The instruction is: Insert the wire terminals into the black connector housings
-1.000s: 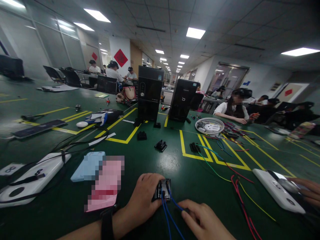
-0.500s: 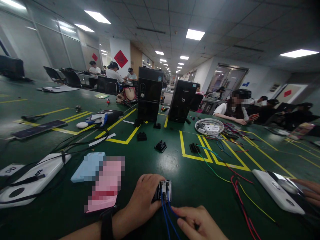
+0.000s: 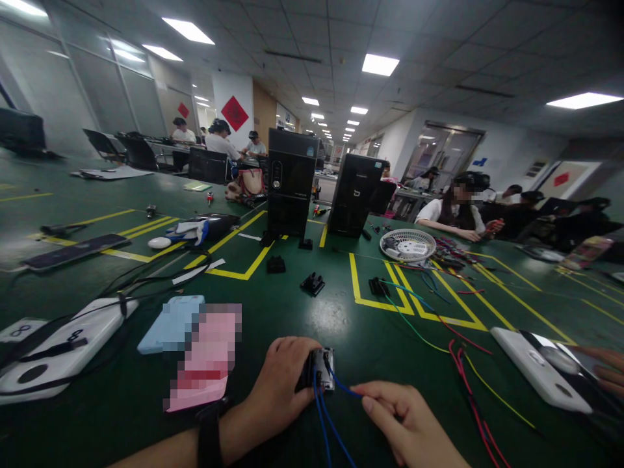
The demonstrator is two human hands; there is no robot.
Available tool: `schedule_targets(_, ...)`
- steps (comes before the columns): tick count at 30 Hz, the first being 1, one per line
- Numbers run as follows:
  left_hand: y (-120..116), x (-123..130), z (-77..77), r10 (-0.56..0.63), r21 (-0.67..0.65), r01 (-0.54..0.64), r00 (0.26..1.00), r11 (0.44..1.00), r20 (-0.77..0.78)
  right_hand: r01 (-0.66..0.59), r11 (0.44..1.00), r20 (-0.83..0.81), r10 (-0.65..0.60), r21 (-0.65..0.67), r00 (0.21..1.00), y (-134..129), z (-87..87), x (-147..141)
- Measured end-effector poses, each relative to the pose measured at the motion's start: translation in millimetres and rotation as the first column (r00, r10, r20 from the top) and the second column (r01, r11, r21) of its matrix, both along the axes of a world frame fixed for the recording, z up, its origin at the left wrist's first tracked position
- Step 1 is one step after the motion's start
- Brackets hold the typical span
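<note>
Two-handed hold: clasping black-and-silver wiring module [image 3: 328,377] by its side in left hand [image 3: 279,372], at near middle of green table [image 3: 273,307], pinching blue wire [image 3: 344,388] in right hand [image 3: 397,413]; judged light, rigid, best gripped by outer edges, with wire springy.

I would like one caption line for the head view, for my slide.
At a green table, the left hand grips a small block while the right hand pinches one blue wire.
</note>
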State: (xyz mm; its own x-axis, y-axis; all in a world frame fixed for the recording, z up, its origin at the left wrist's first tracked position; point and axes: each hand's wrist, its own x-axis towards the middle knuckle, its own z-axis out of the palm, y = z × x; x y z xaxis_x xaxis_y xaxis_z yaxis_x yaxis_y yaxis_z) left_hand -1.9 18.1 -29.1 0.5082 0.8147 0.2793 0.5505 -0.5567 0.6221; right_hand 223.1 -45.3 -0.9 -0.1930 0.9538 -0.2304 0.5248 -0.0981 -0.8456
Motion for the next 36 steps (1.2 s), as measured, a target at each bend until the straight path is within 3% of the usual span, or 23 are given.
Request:
schedule_targets(3, 0, -1, 0.4, -0.005, 0.009, 0.005, 1.0, 1.0, 0.001, -0.036, 0.997, -0.081, 0.03, -0.071, 0.996, -2, -2.3, -4)
schedule_targets(5, 0, -1, 0.1, -0.013, 0.013, 0.013, 1.0, 1.0, 0.01, -0.084, 0.996, -0.063, 0.082, -0.027, 0.995, -4, -5.1, -7)
schedule_targets(10, 0, 0, -1.1, -0.009, 0.009, 0.009, 1.0, 1.0, 0.021, -0.238, 0.948, 0.215, 0.192, 0.212, 0.958, -2, -10.8, -8)
schedule_targets(16, 1, 1, -0.6, 0.008, -0.005, -0.008, 1.0, 1.0, 0.014, -0.196, 0.952, 0.401, 0.088, 0.237, 0.912, 3, -7.8, 0)
schedule_targets(20, 0, 1, -0.4, 0.011, -0.001, -0.011, 1.0, 1.0, 0.014, -0.097, 0.973, 0.264, 0.04, 0.207, 0.964, 2, -1.5, 2)
schedule_targets(25, 0, 0, 0.4, 0.007, -0.003, -0.007, 1.0, 1.0, -0.007, 0.01, 0.999, 0.035, -0.011, 0.048, 0.999, -1, -2.6, -4)
schedule_targets(28, 2, 0, -0.6, 0.001, 0.003, -0.001, 1.0, 1.0, -0.002, -0.049, 0.998, 0.02, 0.048, 0.031, 0.999, -1, -6.4, -9)
schedule_targets(33, 2, -1, -2.9, -0.007, 0.007, 0.007, 1.0, 1.0, 0.006, -0.317, 0.92, 0.206, 0.273, 0.228, 0.94, 0, -7.1, -14)
schedule_targets(36, 1, -1, -2.9, 0.002, 0.008, -0.002, 1.0, 1.0, 0.009, -0.34, 0.909, 0.307, 0.261, 0.241, 0.915, 2, -9.4, -12)
